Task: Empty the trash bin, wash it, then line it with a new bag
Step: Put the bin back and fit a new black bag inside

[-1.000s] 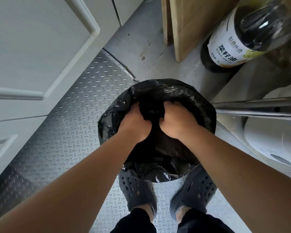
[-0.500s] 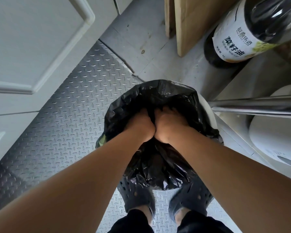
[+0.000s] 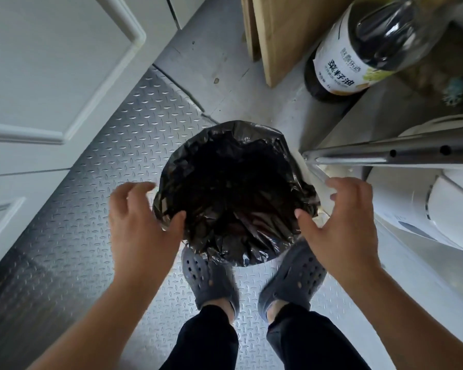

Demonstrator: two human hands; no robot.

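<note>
At the bottom of the frame the person's grey clogs (image 3: 210,281) stand on the metal tread-plate floor (image 3: 72,231), and just above them both hands are spread with fingers relaxed, the left hand (image 3: 142,222) at the left edge and the right hand (image 3: 340,225) at the right edge of the black bag (image 3: 235,198), thumbs near or touching the plastic but gripping nothing. The bag sits in the trash bin (image 3: 304,162) at frame centre, so this looks like the lining step, and the next move likely calls for folding the bag's edge down over the rim evenly. A second ago both hands were pressed together deep inside the bag; now they are out and apart, and beyond, the oil bottle (image 3: 358,54) stands at upper right.
</note>
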